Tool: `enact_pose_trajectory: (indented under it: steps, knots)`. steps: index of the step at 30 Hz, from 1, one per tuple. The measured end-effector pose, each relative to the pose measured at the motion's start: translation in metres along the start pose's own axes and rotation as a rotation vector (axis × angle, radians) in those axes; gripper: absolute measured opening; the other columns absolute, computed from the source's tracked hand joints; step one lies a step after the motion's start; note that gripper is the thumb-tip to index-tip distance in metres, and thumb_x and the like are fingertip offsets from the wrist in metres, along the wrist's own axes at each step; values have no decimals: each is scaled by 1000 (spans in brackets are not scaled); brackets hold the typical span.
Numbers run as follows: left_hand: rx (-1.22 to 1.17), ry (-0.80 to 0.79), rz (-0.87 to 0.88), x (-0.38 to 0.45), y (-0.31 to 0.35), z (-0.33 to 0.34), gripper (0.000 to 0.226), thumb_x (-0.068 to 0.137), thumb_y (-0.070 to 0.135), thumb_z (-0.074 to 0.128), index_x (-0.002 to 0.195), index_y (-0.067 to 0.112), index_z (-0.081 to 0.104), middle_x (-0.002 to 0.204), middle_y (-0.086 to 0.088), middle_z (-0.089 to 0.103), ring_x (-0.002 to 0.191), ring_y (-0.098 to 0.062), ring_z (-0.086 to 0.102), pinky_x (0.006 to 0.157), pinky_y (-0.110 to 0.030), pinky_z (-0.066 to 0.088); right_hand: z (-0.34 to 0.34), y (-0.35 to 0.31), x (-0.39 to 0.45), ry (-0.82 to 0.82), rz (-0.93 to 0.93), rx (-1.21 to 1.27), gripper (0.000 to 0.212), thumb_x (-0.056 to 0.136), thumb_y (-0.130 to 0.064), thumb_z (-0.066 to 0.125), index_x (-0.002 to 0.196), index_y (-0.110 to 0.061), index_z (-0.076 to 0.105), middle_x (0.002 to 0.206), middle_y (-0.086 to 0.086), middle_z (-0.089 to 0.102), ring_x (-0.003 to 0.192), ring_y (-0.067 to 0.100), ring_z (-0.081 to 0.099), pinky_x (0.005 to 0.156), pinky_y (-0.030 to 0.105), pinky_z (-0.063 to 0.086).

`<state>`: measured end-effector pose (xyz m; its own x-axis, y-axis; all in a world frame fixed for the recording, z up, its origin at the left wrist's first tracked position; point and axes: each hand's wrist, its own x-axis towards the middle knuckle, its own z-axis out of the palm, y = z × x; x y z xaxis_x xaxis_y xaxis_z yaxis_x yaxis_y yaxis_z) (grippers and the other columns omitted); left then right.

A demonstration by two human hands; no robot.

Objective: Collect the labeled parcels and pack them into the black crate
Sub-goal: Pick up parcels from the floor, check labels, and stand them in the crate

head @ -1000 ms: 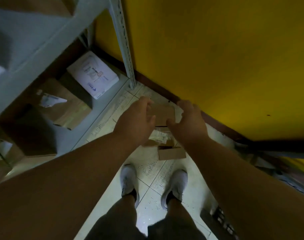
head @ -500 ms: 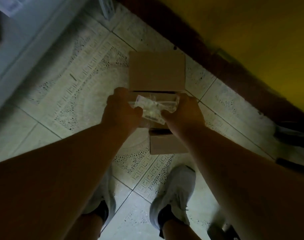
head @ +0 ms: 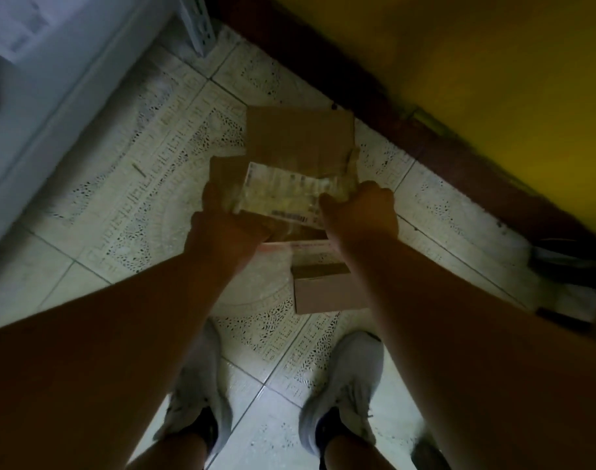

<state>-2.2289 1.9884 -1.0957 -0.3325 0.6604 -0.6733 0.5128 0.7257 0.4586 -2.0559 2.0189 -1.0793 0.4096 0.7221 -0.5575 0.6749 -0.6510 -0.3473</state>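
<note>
A brown parcel with a white shipping label is tilted up above the tiled floor, held between both hands. My left hand grips its left side and my right hand grips its right side. A plain cardboard box lies flat on the floor just beyond it, near the wall. Another small cardboard box sits on the floor under my right forearm, with a labelled edge showing at its far side. The black crate is not clearly in view.
A grey metal shelf unit runs along the left, its upright post at the top. A yellow wall with a dark skirting closes the right. My two white shoes stand below. Dark objects lie at the right edge.
My hands have lifted and tilted the labelled parcel so its label faces up. The camera has dipped closer to the floor since a second ago.
</note>
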Motion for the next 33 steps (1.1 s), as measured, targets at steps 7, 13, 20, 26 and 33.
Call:
enact_pose_trajectory:
  steps: [7,13,20,26,33]
  knots:
    - [-124,143,-20,-123,82,-135,89,69,56,81,139,13,45,132,-12,59,117,-35,59,95,-49,52,-148,-88,-117,138,-164,206,42,85,-34,67,121,-17,53,113,5,52,104,30,57,82,38,48]
    - [-436,195,-68,-251,153,-265,80,68,56,81,131,18,49,113,2,57,93,-22,54,77,-34,43,-304,-182,-241,147,-393,238,38,85,-33,68,120,-22,60,111,3,66,97,25,66,76,39,56]
    - [-902,13,-46,-357,220,-379,35,84,48,73,105,23,60,86,2,65,75,-16,63,62,-29,52,-426,-259,-354,242,-481,433,41,84,-40,69,123,-34,63,125,4,63,105,26,66,81,45,60]
    - [-1006,-214,134,-394,240,-440,58,69,56,77,120,31,66,111,3,74,95,-22,71,76,-45,59,-470,-276,-409,371,-510,647,27,79,-40,73,104,-30,66,105,3,70,82,16,72,65,41,62]
    - [-1020,-375,254,-431,227,-465,41,65,55,76,94,26,80,104,-7,77,89,-30,75,72,-45,59,-501,-290,-451,374,-650,751,24,83,-36,77,99,-33,60,93,-13,68,79,5,69,64,34,61]
